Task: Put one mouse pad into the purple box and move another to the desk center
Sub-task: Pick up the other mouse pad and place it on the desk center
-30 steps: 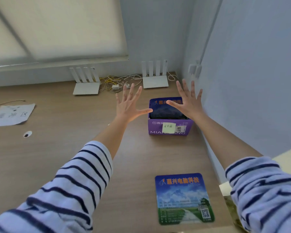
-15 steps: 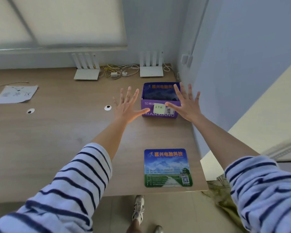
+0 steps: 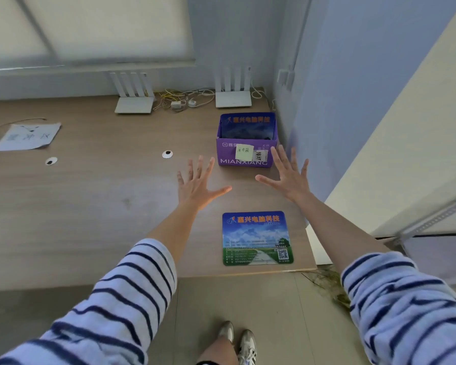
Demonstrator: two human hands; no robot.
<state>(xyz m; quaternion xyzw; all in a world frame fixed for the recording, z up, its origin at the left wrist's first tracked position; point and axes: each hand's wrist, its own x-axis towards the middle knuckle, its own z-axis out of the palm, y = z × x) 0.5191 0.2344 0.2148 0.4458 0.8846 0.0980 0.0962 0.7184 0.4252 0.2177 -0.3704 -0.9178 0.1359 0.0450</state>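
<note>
A purple box (image 3: 245, 156) stands near the desk's right side by the wall. Inside it a mouse pad (image 3: 248, 125) leans against the back wall, its blue top strip showing. A second mouse pad (image 3: 257, 238) with a sky and field print lies flat near the desk's front right corner. My left hand (image 3: 199, 184) hovers over the desk, fingers spread, just left of the box and holding nothing. Spread the same way, my right hand (image 3: 287, 175) hangs in front of the box's right corner, empty. Both hands are apart from the flat pad.
Two white routers (image 3: 133, 104) (image 3: 233, 98) with a tangle of cables (image 3: 182, 100) sit along the back wall. A paper sheet (image 3: 27, 137) lies at the far left. Two small round discs (image 3: 167, 154) (image 3: 51, 161) rest on the wooden desk (image 3: 90, 206). The right wall is close.
Both hands have drawn back from over the box toward the desk's front, still spread and empty. The view has tilted down, showing the desk edge, floor and shoes.
</note>
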